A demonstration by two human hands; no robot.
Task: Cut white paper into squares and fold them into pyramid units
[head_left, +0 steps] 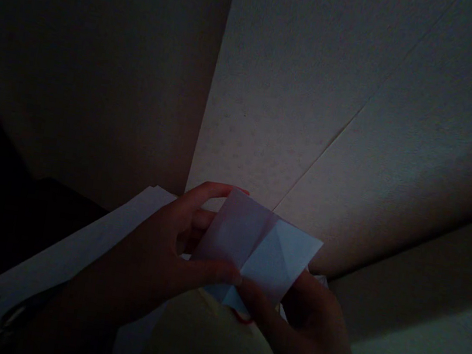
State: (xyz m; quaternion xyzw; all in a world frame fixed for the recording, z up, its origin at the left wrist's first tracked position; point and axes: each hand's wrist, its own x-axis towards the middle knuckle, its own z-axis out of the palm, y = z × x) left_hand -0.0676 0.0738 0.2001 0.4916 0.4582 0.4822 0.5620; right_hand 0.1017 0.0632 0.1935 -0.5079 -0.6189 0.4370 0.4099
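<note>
A small piece of folded paper, pale and bluish with creases across it, is held up between both hands. My left hand grips it from the left, thumb across the lower front and fingers at the upper edge and behind. My right hand pinches its lower right part, with the thumb near the left thumb's tip and the fingers behind the sheet. A crease runs down the middle, and the right half shows triangular fold marks. The fingers behind the paper are partly hidden.
The scene is very dark. Larger white sheets lie at the left under my forearm. A pale wall with a slanting seam rises in front and meets a darker wall in a corner. A small red curved thing shows beneath the paper.
</note>
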